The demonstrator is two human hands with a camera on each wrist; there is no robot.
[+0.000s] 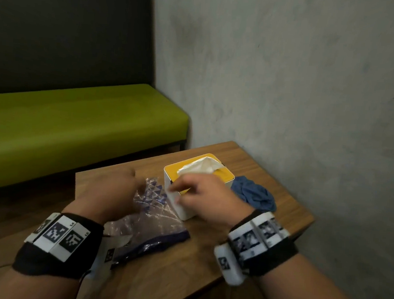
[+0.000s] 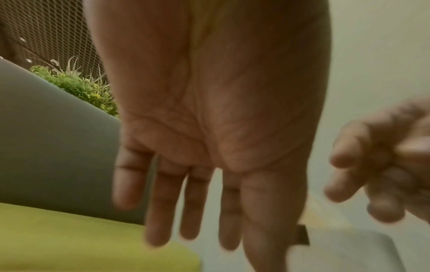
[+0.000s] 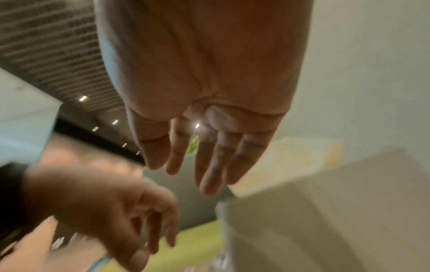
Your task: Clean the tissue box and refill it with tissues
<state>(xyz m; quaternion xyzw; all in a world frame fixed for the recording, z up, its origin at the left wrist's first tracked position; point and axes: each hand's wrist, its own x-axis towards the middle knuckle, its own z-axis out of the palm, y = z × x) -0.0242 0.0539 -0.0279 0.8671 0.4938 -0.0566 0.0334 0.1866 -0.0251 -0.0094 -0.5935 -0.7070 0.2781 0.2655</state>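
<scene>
The tissue box (image 1: 197,187), white with a yellow top, sits toward the far right of the wooden surface (image 1: 205,268), and a white tissue (image 1: 199,166) pokes up through its opening. Just left of it, touching its near corner, lies a crumpled clear plastic wrapper (image 1: 153,216) with blue triangles printed on it. A bunched blue cloth (image 1: 253,194) rests right behind the box on the right.

From above, the right hand (image 1: 208,197) hovers at the box's near left corner, fingers reaching over the edge; the left hand (image 1: 114,192) is over the wrapper, blurred. Only the wrist views show the palms: the left hand (image 2: 209,128) is spread with straight fingers, holding nothing, and the right hand (image 3: 204,92) hangs loose with fingers relaxed beside the box's white wall (image 3: 325,220). The left wrist view alone catches a green plant (image 2: 79,86) behind the bench. Beyond the surface runs the green bench (image 1: 75,125).
</scene>
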